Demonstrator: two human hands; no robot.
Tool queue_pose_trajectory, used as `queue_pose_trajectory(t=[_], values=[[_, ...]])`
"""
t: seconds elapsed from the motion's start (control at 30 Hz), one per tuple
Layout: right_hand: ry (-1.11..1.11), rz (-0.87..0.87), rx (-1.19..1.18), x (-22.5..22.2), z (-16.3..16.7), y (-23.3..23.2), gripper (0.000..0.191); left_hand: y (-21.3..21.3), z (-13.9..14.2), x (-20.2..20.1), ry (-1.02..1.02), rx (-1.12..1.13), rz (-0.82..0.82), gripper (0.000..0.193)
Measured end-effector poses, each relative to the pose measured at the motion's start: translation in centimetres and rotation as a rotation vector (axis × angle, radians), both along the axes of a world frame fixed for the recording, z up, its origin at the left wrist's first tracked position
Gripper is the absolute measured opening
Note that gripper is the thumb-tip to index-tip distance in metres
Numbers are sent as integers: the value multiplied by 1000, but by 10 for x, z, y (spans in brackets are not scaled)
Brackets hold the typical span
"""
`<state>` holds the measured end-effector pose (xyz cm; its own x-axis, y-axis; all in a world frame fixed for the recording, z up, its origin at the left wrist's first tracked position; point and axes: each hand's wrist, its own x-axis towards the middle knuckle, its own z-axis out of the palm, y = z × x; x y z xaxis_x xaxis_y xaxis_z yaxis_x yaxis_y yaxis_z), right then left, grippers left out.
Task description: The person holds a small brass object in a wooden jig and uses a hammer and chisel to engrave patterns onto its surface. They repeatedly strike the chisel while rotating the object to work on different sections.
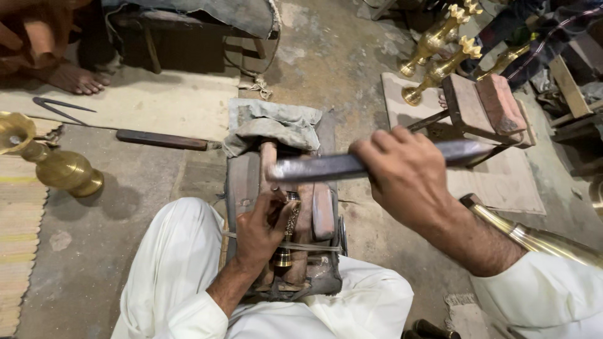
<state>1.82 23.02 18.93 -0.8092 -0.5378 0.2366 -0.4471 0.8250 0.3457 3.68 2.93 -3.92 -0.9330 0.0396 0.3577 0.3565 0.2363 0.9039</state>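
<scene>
Brass piece (290, 221): lying lengthwise on the wooden block (286, 213) between the person's knees, its patterned shaft pointing away and its collar toward the body.
Left hand (260, 229): pinching the brass piece, its grip closed around the shaft, fingertips sitting right beside the patterned stretch.
Right hand (405, 172): its grip closed around the middle of a long dark metal bar (352, 164), holding it raised crosswise above the block.
Finger risk: the bar is hanging just over the left fingers; a drop slightly off line would be catching them rather than the brass.
Slip risk: the piece is round and resting on a narrow block, so a glancing hit could be rolling it out of the pinch and marring the pattern.
Block: looking tied with cord and padded by a grey cloth (273, 129) at the far end; a loose binding could be letting it shift under a blow.
Around: a brass vase (53, 164) standing on the floor at left, more brass stems (440, 53) lying at upper right, another person's bare foot (72, 78) well apart at top left.
</scene>
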Motion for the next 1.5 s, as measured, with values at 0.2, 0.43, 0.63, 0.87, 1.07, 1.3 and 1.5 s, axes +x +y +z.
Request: queue_pose_trajectory(t=[0.2,0.43,0.63,0.87,1.07,1.3,1.5], values=[[28,27,115,13,-1,5,25,1,-11,1,342,-118,41,29],[-237,-129,-134,20,-9,29,45,-15,3,-9,-13,104,18,24],[-357,-284,-361,26,-40,42,45,-16,29,-32,113,-44,-250,28],[-256,-325,-418,35,-64,51,42,-13,41,-36,278,-239,-269,31],[31,-183,-526,39,-62,44,45,-14,39,-33,315,-288,-271,38],[-50,-238,-258,42,-48,39,51,-11,28,-36,272,-401,-264,46],[-99,-202,-259,40,-46,43,50,-12,28,-36,323,-341,-281,50]])
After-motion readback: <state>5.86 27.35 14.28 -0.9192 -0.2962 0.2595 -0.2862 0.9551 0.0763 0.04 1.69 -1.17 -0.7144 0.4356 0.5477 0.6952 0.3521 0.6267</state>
